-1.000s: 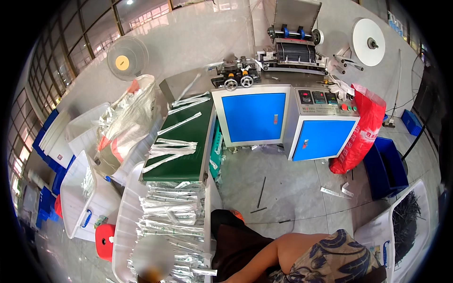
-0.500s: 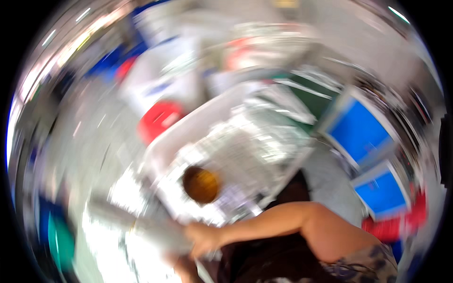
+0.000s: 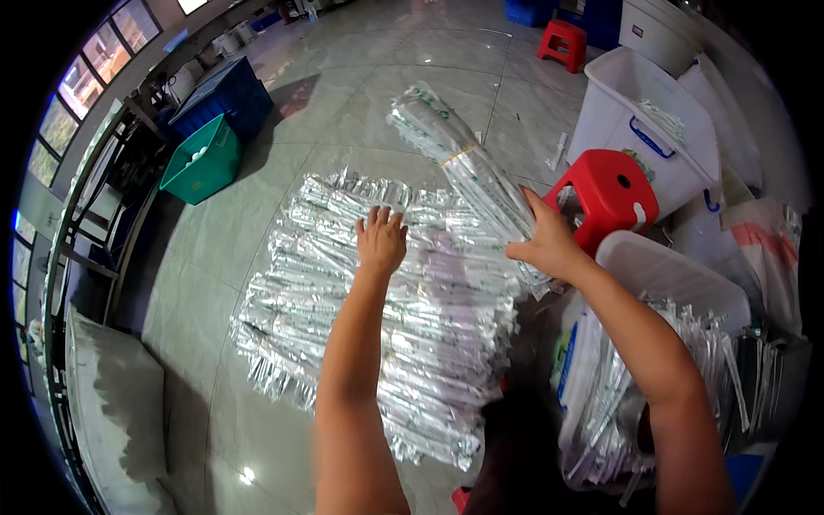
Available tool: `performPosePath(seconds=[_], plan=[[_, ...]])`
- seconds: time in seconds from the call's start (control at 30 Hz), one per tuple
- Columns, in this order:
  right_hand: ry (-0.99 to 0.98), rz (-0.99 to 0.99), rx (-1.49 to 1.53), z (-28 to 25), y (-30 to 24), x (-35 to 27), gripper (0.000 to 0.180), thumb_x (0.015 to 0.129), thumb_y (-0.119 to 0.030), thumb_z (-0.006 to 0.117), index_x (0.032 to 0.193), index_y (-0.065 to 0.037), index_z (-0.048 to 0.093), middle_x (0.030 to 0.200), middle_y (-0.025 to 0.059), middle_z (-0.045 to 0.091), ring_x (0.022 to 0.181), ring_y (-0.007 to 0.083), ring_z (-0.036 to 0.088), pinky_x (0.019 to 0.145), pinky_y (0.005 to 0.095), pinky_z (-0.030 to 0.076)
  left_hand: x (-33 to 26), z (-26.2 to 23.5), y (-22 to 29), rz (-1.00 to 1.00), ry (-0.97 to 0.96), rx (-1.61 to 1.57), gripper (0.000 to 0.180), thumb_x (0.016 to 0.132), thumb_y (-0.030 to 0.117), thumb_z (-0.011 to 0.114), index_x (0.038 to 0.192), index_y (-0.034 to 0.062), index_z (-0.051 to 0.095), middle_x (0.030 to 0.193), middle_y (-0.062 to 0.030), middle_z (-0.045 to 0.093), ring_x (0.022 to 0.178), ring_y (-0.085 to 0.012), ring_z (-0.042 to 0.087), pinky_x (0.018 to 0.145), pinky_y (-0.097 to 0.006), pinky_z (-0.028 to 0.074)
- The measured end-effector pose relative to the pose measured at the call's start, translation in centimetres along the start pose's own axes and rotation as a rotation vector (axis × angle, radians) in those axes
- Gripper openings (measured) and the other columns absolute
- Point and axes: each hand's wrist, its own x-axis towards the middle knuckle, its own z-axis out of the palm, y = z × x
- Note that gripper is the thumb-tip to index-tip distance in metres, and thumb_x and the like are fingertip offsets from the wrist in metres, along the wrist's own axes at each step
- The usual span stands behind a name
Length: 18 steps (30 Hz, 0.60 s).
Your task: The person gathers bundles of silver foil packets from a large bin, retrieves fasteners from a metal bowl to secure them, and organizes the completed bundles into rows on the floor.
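My right hand (image 3: pixel 554 240) grips the near end of a bundle of long, slim silvery packets (image 3: pixel 468 159), bound round the middle with a yellowish band. The bundle slants away to the far left, above the far right corner of a wide pile of similar packet bundles (image 3: pixel 378 322) on the floor. My left hand (image 3: pixel 380 245) is open, fingers spread, over the far middle of the pile. Whether its fingertips press on the packets I cannot tell. Loose packets (image 3: pixel 609 399) fill a white bin (image 3: pixel 644 257) at my right, partly behind my right forearm.
A red stool (image 3: pixel 614 193) stands just beyond the white bin, near my right hand. Farther right is a tall white tub (image 3: pixel 614 103) with blue handles. A green crate (image 3: pixel 202 159) and dark blue bins (image 3: pixel 227 99) stand far left. A second red stool (image 3: pixel 564 45) is at the back.
The view has swung left from the white bin to the floor pile. My hands, close together and blurred before, are now apart, with the bundle raised in my right hand.
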Motion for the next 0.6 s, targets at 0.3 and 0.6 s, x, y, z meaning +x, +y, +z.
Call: performPosePath(seconds=[0.3, 0.6], plan=[[-0.015, -0.137, -0.145, 10.4, 3.9, 17.2, 0.078, 0.057, -0.012, 0.067, 0.128, -0.005, 0.034, 0.103, 0.0185, 0.057, 0.092, 0.0299, 0.057, 0.081, 0.0314, 0.043, 5.7, 6.9, -7.0, -0.316, -0.236, 0.181, 0.041, 0.086, 0.036, 0.037, 0.116, 0.0115, 0.050, 0.127, -0.0042, 0.044, 0.127, -0.0271, 0.027, 0.095, -0.061, 0.020], [-0.498, 0.039, -0.571, 24.0, 5.2, 22.4, 0.072, 0.079, -0.041, 0.053, 0.138, -0.029, 0.012, 0.137, 0.0113, 0.029, 0.127, 0.0300, 0.023, 0.099, 0.0591, 0.013, 4.1, 8.2, -9.2, -0.333, 0.207, 0.140, 0.045, 0.083, 0.027, 0.039, 0.127, 0.0150, 0.040, 0.131, -0.0087, 0.039, 0.123, -0.0276, 0.033, 0.094, -0.048, 0.028]])
